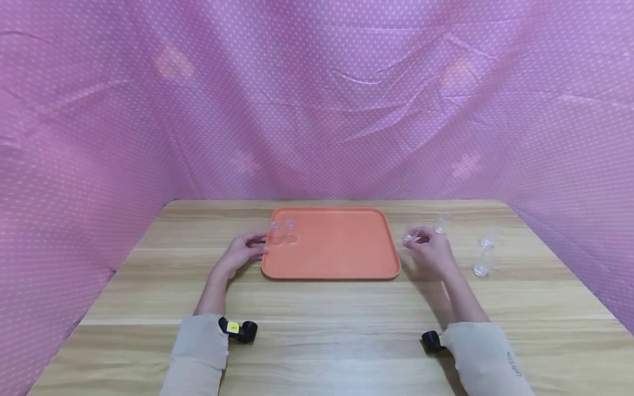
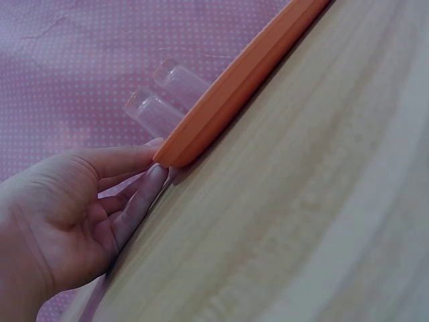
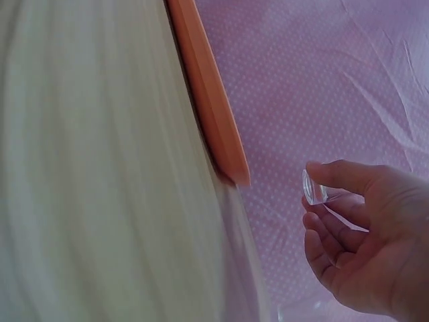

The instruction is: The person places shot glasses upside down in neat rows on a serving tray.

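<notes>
Right wrist view: the right hand's grip [image 3: 372, 235] pinches a clear cup [image 3: 314, 190].
It is narrow, thumb against fingers, holding the cup just beside the right edge of the orange tray [image 1: 337, 258]; the left hand [image 2: 80, 208] pinches the opposite rim. Two cups [image 2: 153, 114] stand on the tray's left side, seemingly bottoms-up; three more cups [image 1: 480, 269] stand rightward on the desk [image 1: 322, 330]. This looks like a transfer onto the tray; next probably calls for turning it over and clearing the rim.
</notes>
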### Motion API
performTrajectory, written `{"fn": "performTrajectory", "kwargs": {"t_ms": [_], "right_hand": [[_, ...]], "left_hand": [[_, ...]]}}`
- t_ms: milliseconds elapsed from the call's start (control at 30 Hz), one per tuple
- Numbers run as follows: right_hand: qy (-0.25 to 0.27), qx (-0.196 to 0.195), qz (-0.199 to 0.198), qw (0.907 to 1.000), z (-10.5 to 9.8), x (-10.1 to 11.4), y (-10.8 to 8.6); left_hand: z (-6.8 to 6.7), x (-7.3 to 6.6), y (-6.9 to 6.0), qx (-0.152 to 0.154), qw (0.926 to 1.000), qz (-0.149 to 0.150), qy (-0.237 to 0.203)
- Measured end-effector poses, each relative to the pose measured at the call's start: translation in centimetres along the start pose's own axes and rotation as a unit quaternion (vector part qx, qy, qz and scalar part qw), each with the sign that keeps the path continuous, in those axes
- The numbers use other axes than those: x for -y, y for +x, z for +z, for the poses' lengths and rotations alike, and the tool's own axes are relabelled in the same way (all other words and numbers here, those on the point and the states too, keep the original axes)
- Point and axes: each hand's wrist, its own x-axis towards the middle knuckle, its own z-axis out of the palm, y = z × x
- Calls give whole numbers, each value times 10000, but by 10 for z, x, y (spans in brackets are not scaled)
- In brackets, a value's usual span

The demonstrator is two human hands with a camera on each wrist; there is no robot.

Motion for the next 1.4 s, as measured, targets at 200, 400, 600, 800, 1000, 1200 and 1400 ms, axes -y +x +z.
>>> {"fn": "performTrajectory", "kwargs": {"t_ms": [200, 400, 600, 800, 1000, 1200, 1400], "right_hand": [[213, 38, -107, 9997, 15, 17, 2], [212, 161, -178, 9995, 30, 34, 8], [61, 245, -430, 9988, 42, 48, 17], [177, 340, -614, 9974, 57, 58, 27], [270, 524, -643, 9962, 72, 63, 36], [103, 639, -573, 9963, 84, 72, 42], [307, 860, -499, 9946, 93, 79, 46]], "left_hand": [[1, 0, 1, -32, 10000, -1, 37], [1, 0, 0, -37, 10000, -10, 66], [1, 1, 1, -30, 10000, -37, 19], [1, 0, 1, -46, 9999, -89, 59], [1, 0, 1, -41, 10000, -35, 74], [0, 2, 1, -40, 10000, -1, 54], [1, 1, 1, -77, 9999, -47, 76]]}}
